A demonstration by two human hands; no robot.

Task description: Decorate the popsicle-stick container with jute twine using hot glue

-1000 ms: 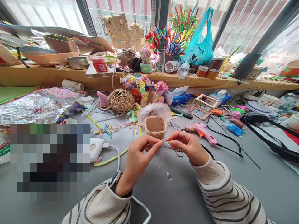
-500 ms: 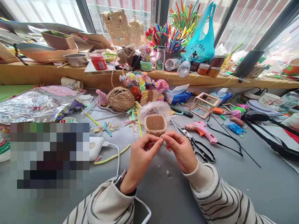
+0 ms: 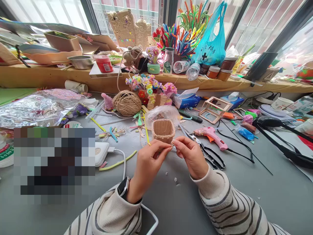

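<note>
My left hand [image 3: 152, 162] is closed in a pinch, thumb against forefinger, low in front of a small square cardboard box [image 3: 163, 129] trimmed with twine. Close by on the right, my right hand [image 3: 192, 156] pinches too, its fingertips almost meeting the left ones. Whatever sits between the fingertips is too small to make out. The box stands upright just beyond both hands, its lower front partly hidden by them. Right of the hands lie black-handled scissors [image 3: 213, 156] and a pink glue gun [image 3: 212, 137].
Behind the box sit a clear plastic bag [image 3: 156, 115] and a ball of twine [image 3: 127, 103]. A white power bank [image 3: 101, 154] with a cable lies left of my hands. Black straps [image 3: 281, 137] lie at the right. A cluttered wooden ledge [image 3: 141, 81] runs along the back.
My right fingertips have shifted slightly right, opening a small gap from the left ones. My left wrist has turned a little, showing more of the watch. The things on the table stay put.
</note>
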